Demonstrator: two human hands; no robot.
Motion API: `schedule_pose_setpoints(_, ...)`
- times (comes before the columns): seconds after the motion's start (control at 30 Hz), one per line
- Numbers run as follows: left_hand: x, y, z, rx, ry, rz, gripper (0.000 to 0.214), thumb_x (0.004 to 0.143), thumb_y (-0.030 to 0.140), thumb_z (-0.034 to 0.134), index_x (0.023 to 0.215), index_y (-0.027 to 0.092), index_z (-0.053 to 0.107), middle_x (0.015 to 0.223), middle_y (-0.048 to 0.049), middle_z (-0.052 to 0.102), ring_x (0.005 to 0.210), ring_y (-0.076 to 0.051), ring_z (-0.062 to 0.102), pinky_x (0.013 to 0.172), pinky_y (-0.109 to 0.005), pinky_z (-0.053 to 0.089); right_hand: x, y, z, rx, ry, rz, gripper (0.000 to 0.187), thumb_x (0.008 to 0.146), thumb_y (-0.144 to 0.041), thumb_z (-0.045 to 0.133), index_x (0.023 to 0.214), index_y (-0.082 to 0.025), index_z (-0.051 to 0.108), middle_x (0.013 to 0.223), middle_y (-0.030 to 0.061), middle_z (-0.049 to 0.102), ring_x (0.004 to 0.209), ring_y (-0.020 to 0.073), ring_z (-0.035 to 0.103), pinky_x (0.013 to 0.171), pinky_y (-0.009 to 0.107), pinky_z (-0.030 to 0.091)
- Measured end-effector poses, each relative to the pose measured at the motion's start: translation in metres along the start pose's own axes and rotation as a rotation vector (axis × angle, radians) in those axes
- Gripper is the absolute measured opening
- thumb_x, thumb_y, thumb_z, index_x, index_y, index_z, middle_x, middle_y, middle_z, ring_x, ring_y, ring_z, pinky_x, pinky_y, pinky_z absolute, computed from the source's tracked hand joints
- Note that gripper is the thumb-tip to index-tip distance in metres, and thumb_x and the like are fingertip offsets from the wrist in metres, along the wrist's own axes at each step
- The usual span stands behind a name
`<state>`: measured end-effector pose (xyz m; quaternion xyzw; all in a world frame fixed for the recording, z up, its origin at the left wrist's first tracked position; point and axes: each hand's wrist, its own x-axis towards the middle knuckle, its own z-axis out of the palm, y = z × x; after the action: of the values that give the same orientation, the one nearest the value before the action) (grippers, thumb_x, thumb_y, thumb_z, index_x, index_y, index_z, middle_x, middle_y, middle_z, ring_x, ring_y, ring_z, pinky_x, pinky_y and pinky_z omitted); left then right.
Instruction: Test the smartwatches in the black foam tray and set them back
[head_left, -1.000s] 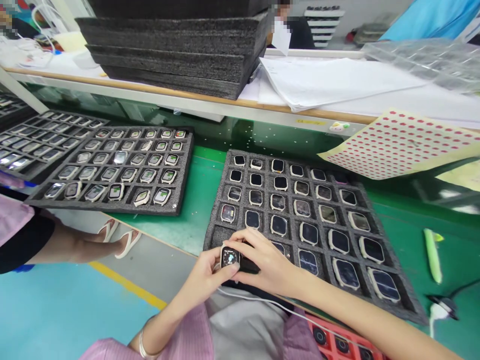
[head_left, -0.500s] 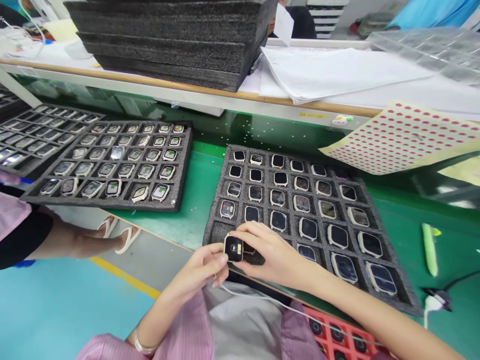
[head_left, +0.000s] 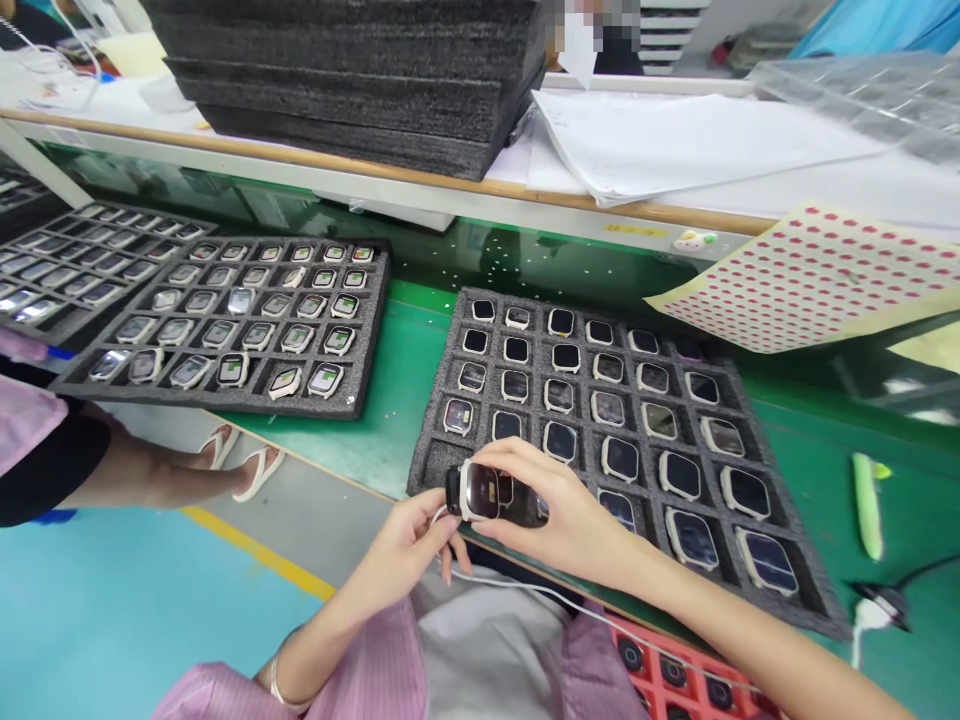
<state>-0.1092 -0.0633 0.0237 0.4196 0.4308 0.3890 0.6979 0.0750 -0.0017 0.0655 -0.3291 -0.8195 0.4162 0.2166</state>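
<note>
We've got the left hand (head_left: pixel 401 555) pinching a smartwatch body (head_left: pixel 480 491) at its near side, thumb and fingers closed on it, while the right hand (head_left: pixel 562 505) curves over from the other side with its fingers closed around the top of the case. The watch sits tilted on edge between the two hands, just above the near corner of a black foam tray (head_left: pixel 433 452), and its dark screen is turned toward the right hand. There's something dark right behind it, maybe another watch, but the fingers block it so we can't really tell.

A thin white cable (head_left: pixel 540 590) runs from near the left hand across our lap. There's a metal bangle (head_left: pixel 276 685) on the left wrist, and our sleeves are pink. The foam tray holds rows of watch bodies in square slots, and it lies on a green bench mat (head_left: pixel 394 400). Just below the right forearm is a red tray (head_left: pixel 660 670) with round black parts in it.

Further out, two more loaded trays sit to the left. A red-dotted sticker sheet (head_left: pixel 814 280) curls up on the right, and a tall stack of foam trays (head_left: pixel 345 80) sits on the upper shelf beside loose white papers (head_left: pixel 697 140). Down on the left, a co-worker's arm (head_left: pixel 142 480) hangs near a pair of sandals (head_left: pixel 259 472).
</note>
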Motion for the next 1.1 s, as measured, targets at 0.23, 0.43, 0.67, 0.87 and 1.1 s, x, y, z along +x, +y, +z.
schedule_pose_setpoints(0.23, 0.001, -0.007, 0.002, 0.011, -0.009, -0.009, 0.037, 0.085, 0.043, 0.057, 0.105, 0.012, 0.057, 0.066, 0.0005, 0.055, 0.048, -0.009, 0.052, 0.041, -0.018, 0.041, -0.004, 0.006, 0.009, -0.234, -0.063, -0.092, 0.040, 0.085, -0.022, 0.062, 0.123, -0.020, 0.050, 0.116, 0.0088, 0.055, 0.107, 0.0231, 0.052, 0.096, 0.040, 0.044)
schedule_pose_setpoints(0.43, -0.003, -0.007, 0.000, 0.013, -0.041, 0.022, 0.033, 0.078, 0.030, 0.068, 0.106, 0.015, 0.057, 0.070, 0.0024, 0.053, 0.046, -0.004, 0.039, 0.040, -0.014, 0.034, -0.003, 0.008, 0.010, -0.345, -0.088, -0.125, 0.044, 0.085, -0.016, 0.057, 0.127, -0.016, 0.047, 0.118, 0.0120, 0.053, 0.106, 0.0252, 0.053, 0.092, 0.042, 0.047)
schedule_pose_setpoints(0.67, -0.001, -0.013, 0.013, 0.012, 0.207, 0.040, 0.031, 0.083, 0.043, 0.060, 0.081, 0.012, 0.056, 0.055, 0.0066, 0.040, 0.036, -0.002, 0.031, 0.035, -0.016, 0.024, -0.003, 0.008, 0.021, -0.186, -0.023, -0.136, 0.044, 0.083, -0.015, 0.058, 0.126, -0.017, 0.050, 0.108, 0.0124, 0.054, 0.096, 0.0237, 0.057, 0.083, 0.039, 0.052)
schedule_pose_setpoints(0.87, -0.006, -0.015, 0.011, -0.138, 0.161, 0.083, 0.027, 0.082, 0.039, 0.063, 0.081, 0.012, 0.060, 0.050, 0.0071, 0.040, 0.032, -0.001, 0.029, 0.032, -0.015, 0.016, -0.006, 0.019, 0.021, 0.312, -0.012, -0.140, 0.051, 0.080, -0.024, 0.070, 0.128, -0.022, 0.053, 0.114, 0.0107, 0.055, 0.106, 0.0223, 0.056, 0.092, 0.039, 0.046)
schedule_pose_setpoints(1.1, -0.010, -0.018, 0.022, -0.399, 0.041, 0.101, 0.027, 0.079, 0.039, 0.065, 0.080, 0.012, 0.062, 0.052, -0.0022, 0.060, 0.028, -0.001, 0.027, 0.031, -0.016, 0.011, -0.011, 0.020, 0.044, 0.921, 0.062, -0.117, 0.028, 0.089, -0.036, 0.060, 0.114, -0.024, 0.064, 0.117, 0.0113, 0.059, 0.103, 0.0237, 0.060, 0.069, 0.032, 0.056)
